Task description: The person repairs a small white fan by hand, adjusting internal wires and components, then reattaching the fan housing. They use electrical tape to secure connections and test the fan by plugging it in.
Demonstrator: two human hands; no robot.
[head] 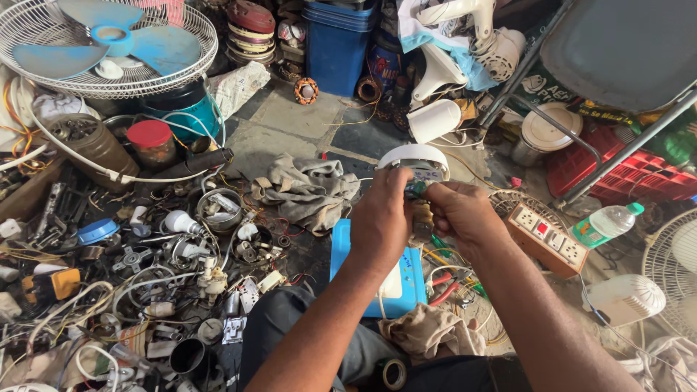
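Left hand [381, 218], right hand [459, 212]: both clasping one small motor part [421, 218].
Part sits between the palms; white round housing [414, 156] at twelve o'clock, forearms converging from six.

Both hands raised together over a blue box [406, 279] on the floor. Left hand [380, 218] and right hand [456, 212] closed around a small brass-coloured part [421, 221], with a white round housing [414, 160] just behind. Grey rag [308, 190] to the left, switch board with sockets [546, 238] to the right, plastic bottle [605, 223] near it. White fan guard with blue blades [109, 47] at top left.
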